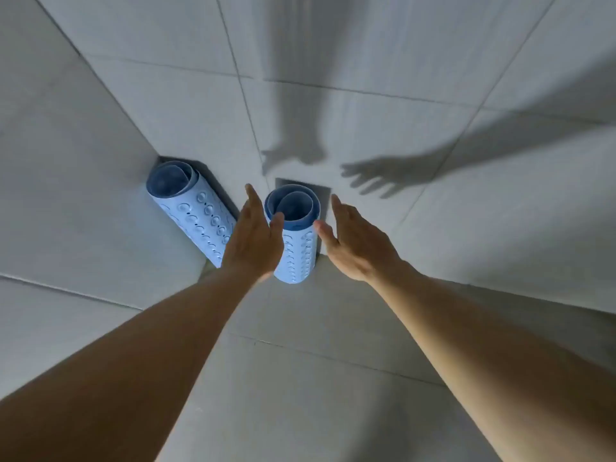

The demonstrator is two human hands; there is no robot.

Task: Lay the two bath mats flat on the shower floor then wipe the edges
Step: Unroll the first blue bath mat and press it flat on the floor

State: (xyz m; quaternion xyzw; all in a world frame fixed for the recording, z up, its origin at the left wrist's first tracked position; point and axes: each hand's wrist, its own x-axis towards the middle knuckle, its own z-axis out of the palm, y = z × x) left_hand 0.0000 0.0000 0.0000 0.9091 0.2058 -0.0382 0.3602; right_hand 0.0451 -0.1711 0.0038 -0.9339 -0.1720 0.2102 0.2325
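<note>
I'm looking down into a tiled corner. Two walls [366, 61] of large pale grey tiles meet at a vertical seam and run down to a floor [300, 378] of the same grey tile, with thin dark grout lines [333, 356] crossing it. Light comes from behind me, throwing two soft arm-shaped shadows [393, 171] onto the right-hand wall. I see no window or furniture from here.

Both hands [255, 240] [358, 243] outstretched, open.

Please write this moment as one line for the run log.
phase: reach | left hand: open, at near roll | right hand: open, beside it | far roll: in corner | mats: both rolled
</note>
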